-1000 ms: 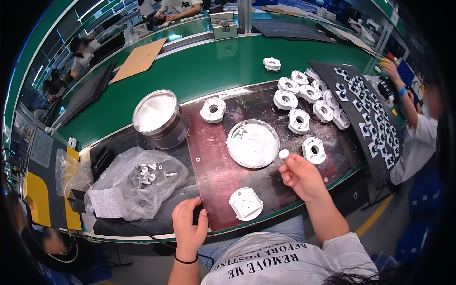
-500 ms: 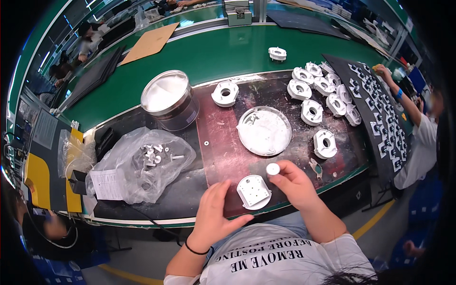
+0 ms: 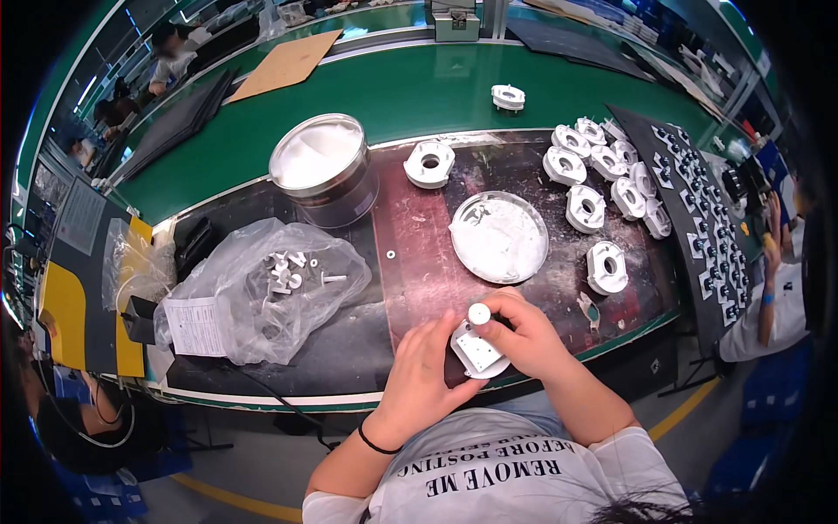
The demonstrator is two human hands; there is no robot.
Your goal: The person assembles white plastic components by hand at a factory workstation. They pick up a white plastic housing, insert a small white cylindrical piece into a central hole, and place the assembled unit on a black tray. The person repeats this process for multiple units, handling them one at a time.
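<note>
My right hand [image 3: 524, 339] pinches a small round white plastic piece [image 3: 479, 313] between thumb and fingers, over the upper edge of a white plastic housing [image 3: 477, 350]. The housing has a flat face with small holes and lies near the table's front edge. My left hand [image 3: 425, 365] is closed round the housing's left side, with the fingers at its upper left and the thumb along its lower edge. Just beyond my hands lies a round lid [image 3: 499, 240] smeared with white paste. Part of the housing is hidden under my right hand.
At the left, a clear plastic bag [image 3: 249, 314] holds several white stemmed parts [image 3: 284, 272]. Behind it stands a tin of white paste [image 3: 336, 196]. Several white ring-shaped housings [image 3: 585, 210] stand at the right, beside a black board [image 3: 711, 262] of small parts. A co-worker's hand [image 3: 772, 249] is beyond.
My right hand has moved left with the round piece, over the housing. My left hand has come right and closed on the housing's side. The co-worker's arm has lowered.
</note>
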